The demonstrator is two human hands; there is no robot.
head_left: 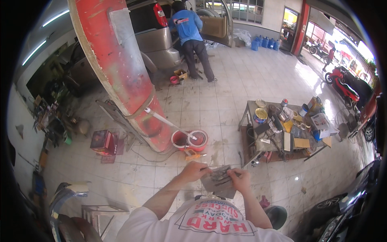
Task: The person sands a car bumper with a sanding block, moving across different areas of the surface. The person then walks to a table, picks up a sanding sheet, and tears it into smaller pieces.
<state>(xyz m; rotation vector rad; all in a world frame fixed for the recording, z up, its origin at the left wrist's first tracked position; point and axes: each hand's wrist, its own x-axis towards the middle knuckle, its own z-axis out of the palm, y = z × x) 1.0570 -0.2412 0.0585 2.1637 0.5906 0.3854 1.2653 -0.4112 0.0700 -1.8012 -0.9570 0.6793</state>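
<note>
In front of my chest is a thin grey flat sheet [213,184] with darker streaks across its top. My left hand [192,172] is closed at the sheet's upper left edge, fingers pinched. At the right edge my right hand [241,180] is closed too, thumb lying on top. Something small and dark shows by the right fingers, too small to name. Beyond my hands, an orange tool [194,155], perhaps a spray gun or air tool, lies on the floor beside two joined red buckets [177,140].
To the right stands a low table [252,108] crowded with cans, papers and cardboard. A red pillar [121,60] rises at left, near a red box [100,141]. A person in blue [187,25] bends into a tan vehicle [155,48]. Blue water jugs [264,43] line the far wall.
</note>
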